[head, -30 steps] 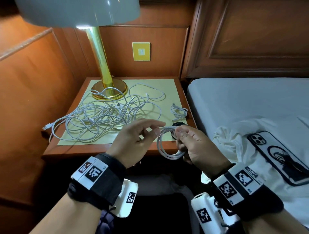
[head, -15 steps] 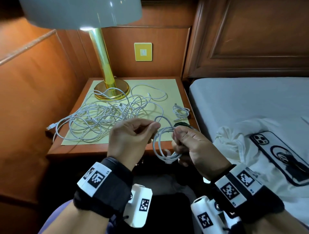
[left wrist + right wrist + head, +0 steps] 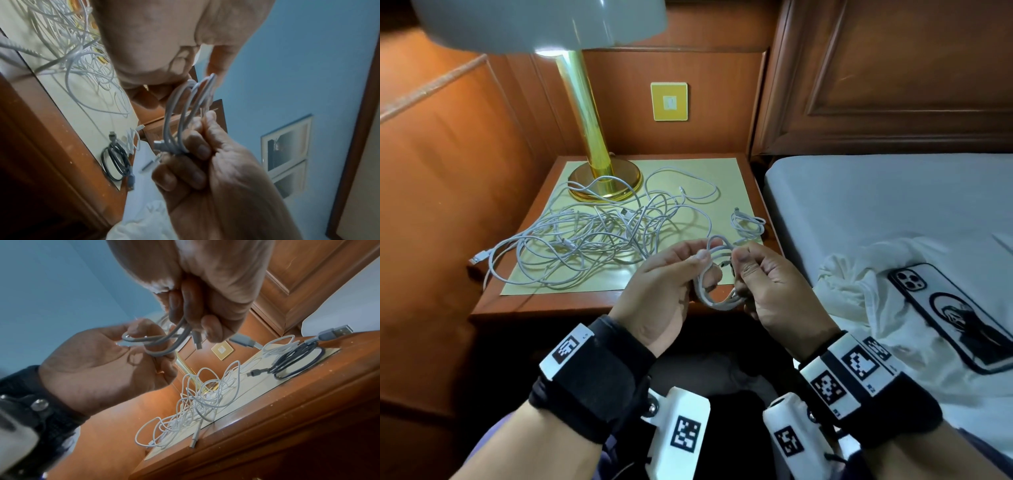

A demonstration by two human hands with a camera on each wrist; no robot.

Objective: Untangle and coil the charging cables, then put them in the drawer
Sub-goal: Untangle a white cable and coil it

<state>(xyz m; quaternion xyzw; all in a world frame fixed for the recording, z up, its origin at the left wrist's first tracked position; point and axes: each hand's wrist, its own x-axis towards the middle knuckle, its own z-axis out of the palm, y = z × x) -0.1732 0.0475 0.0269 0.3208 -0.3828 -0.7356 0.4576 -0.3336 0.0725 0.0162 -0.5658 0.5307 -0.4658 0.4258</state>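
A small coil of grey-white cable [image 3: 717,274] hangs between my two hands, in front of the nightstand's front edge. My left hand [image 3: 671,281] pinches the coil's top loops between thumb and fingers. My right hand [image 3: 767,277] grips the other side, fingers curled round the bundled strands [image 3: 180,116] with a plug end sticking out. In the right wrist view a loop of the coil [image 3: 156,340] passes round a left finger. A big tangle of white cables [image 3: 592,246] lies on the nightstand's yellow mat. No drawer front shows.
A small coiled white cable [image 3: 748,224] and a dark coiled cable [image 3: 298,363] lie at the nightstand's [image 3: 544,308] right edge. A gold lamp [image 3: 599,171] stands at the back. The bed on the right holds white cloth [image 3: 859,274] and a phone [image 3: 955,308].
The left hand has closed in on the right hand. Its thumb and fingers now pinch the coil's loops, and the coil looks tighter and smaller.
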